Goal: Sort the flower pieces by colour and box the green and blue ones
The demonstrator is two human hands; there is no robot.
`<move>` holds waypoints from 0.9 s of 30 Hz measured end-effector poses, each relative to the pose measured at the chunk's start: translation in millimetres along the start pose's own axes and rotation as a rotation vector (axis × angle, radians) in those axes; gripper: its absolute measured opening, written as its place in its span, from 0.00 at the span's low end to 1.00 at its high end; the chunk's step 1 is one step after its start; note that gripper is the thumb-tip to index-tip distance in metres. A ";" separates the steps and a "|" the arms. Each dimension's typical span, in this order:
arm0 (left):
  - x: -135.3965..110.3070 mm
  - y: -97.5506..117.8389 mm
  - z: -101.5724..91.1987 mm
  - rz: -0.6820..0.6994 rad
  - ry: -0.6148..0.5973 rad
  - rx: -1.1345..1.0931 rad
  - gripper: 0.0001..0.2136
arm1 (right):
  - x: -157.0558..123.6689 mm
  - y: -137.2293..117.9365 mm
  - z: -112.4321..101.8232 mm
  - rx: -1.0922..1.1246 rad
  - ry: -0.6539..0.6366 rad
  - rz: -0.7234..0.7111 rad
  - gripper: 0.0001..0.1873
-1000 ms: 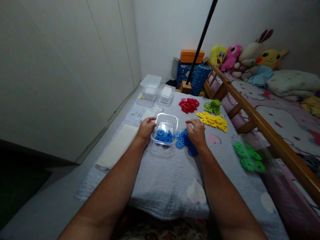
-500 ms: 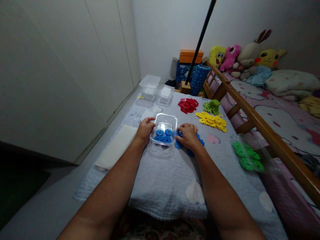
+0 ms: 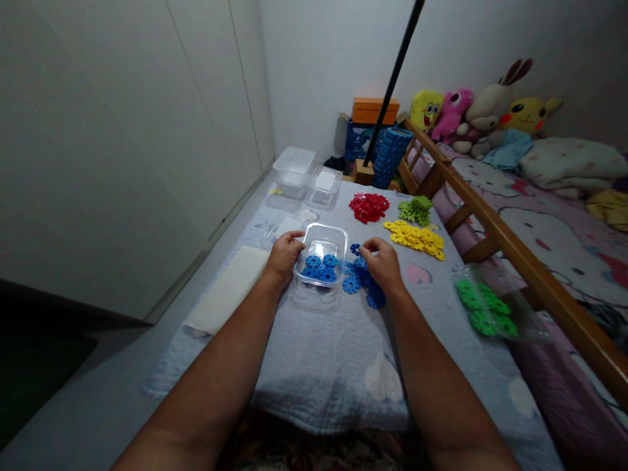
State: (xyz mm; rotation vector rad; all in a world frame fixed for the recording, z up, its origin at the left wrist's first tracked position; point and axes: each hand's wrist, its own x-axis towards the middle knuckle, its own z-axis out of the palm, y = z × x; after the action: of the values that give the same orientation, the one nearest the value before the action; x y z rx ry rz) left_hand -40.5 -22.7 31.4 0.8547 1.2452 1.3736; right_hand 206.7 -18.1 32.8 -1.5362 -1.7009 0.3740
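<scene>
My left hand (image 3: 285, 255) grips the left rim of a clear plastic container (image 3: 324, 230), which is tilted toward me. Several blue snowflake-shaped building discs (image 3: 320, 268) lie inside it. Beside the container's right wall, my right hand (image 3: 380, 260) pinches one blue disc (image 3: 355, 249) between thumb and fingertips, raised just over a loose pile of blue discs (image 3: 350, 283). Part of that pile is hidden under the right hand.
Red pieces (image 3: 369, 207), yellow discs (image 3: 415, 237) and light green pieces (image 3: 415, 210) lie in piles farther back. A clear bag of green discs (image 3: 485, 307) rests at right. More containers (image 3: 294, 171) stand at the back left; a folded cream cloth (image 3: 228, 288) lies at left.
My right hand has lifted slightly and drawn a blue disc up from the pile, uncovering more of the discs. My left hand and the container have stayed in place.
</scene>
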 end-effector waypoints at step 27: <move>-0.8 -0.1 1.1 0.018 0.005 0.017 0.20 | -24.5 -35.9 21.4 -0.128 0.010 -0.245 0.07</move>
State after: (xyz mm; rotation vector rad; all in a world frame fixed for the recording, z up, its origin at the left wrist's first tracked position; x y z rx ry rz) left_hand -39.3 -23.2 31.6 0.8766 1.2570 1.3818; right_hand 165.1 -42.8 34.8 -1.3943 -1.9095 0.1318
